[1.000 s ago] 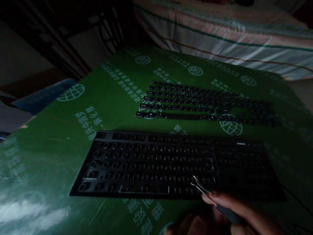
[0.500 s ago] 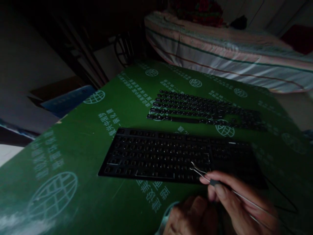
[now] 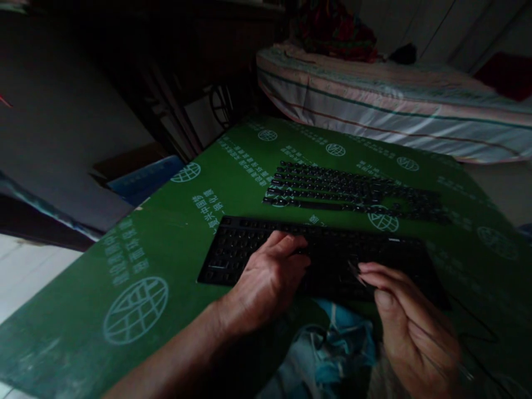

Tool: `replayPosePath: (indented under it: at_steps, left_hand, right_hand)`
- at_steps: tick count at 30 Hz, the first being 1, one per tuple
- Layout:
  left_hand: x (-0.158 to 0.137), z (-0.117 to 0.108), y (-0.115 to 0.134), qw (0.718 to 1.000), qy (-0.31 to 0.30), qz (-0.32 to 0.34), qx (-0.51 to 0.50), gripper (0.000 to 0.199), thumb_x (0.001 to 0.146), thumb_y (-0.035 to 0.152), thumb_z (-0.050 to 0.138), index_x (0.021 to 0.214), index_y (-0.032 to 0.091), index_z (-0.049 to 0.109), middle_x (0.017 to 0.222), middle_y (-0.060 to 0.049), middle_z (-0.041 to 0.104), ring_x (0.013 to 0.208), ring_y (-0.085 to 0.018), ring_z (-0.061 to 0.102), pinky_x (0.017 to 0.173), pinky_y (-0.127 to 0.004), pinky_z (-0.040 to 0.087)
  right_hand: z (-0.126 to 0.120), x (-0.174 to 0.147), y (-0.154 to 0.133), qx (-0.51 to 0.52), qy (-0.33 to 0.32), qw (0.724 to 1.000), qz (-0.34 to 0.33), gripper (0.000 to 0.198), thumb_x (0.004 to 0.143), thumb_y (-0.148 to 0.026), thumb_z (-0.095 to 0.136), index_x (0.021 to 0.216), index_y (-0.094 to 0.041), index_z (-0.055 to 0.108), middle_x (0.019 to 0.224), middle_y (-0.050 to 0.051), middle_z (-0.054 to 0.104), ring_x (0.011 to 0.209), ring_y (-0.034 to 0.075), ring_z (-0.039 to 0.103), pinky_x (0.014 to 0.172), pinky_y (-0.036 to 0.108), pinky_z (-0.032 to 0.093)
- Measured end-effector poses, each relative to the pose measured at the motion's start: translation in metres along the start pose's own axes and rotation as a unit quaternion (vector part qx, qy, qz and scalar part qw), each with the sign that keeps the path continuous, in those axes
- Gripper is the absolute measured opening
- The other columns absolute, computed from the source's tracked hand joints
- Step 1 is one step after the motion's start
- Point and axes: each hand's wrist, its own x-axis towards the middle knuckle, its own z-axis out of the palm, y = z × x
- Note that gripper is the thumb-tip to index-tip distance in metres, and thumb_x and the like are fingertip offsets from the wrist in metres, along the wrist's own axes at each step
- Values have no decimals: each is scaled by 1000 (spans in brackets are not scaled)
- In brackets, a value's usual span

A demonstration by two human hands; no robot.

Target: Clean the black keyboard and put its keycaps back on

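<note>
A black keyboard (image 3: 344,233) with its keycaps off lies on the green tabletop, its cable leaving at the right. My left hand (image 3: 274,266) reaches over the middle of it, fingers curled and pressed together; what they hold, if anything, is too dark to make out. On the right, my right hand (image 3: 407,321) grips a wire keycap puller (image 3: 356,271), its blurred tips over the keyboard's right part. Behind the keyboard, rows of loose black keycaps (image 3: 316,189) are laid out in keyboard order. A blue checked cloth (image 3: 344,327) shows between my arms.
The green table (image 3: 78,327) carries white globe prints and lettering. A bed (image 3: 374,105) with a striped cover stands past its far edge. Left of the table is a blue flat object (image 3: 145,177). The black cable (image 3: 477,327) curls at the right.
My left hand has moved up and left from the near edge onto the keyboard. The keycap puller has shifted right with my right hand. The view has turned slightly, and the blue cloth shows more.
</note>
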Motion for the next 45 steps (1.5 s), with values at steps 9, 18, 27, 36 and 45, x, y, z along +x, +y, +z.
replayPosePath:
  at_steps: [9,18,27,36,45]
  left_hand:
    - [20,11,-17,992,-119,36,14,12,78,15,62,84,21,72,140,-9,44,130,-32,31,101,-56,35]
    - [27,10,-7,987,-159,-21,2,17,79,11,57,70,17,69,139,-8,47,132,-33,31,102,-57,34]
    - [16,14,-9,995,-101,13,-18,24,90,13,41,75,13,60,131,-15,51,132,-25,33,107,-45,34]
    - [-30,-50,-59,988,39,-147,24,20,92,23,39,85,13,54,123,-12,56,120,-23,48,100,-39,39]
    - [-109,-93,-123,879,64,-327,341,23,88,25,43,83,12,62,118,-15,58,113,-28,51,97,-49,40]
  right_hand:
    - [-4,-11,8,53,24,998,37,18,90,-17,48,99,-16,64,98,9,68,90,17,66,81,28,55]
    - [-7,-16,12,80,24,994,74,18,90,-18,49,99,-17,64,99,8,68,89,19,67,80,31,57]
    - [-7,-17,12,105,29,990,94,18,91,-18,48,98,-17,64,99,8,68,89,18,66,79,31,57]
    - [-5,-22,16,118,36,985,121,18,91,-20,48,96,-18,65,97,7,69,87,19,66,77,33,58]
    - [-3,-16,11,110,47,986,114,19,91,-23,48,92,-17,66,92,7,69,81,18,67,71,30,60]
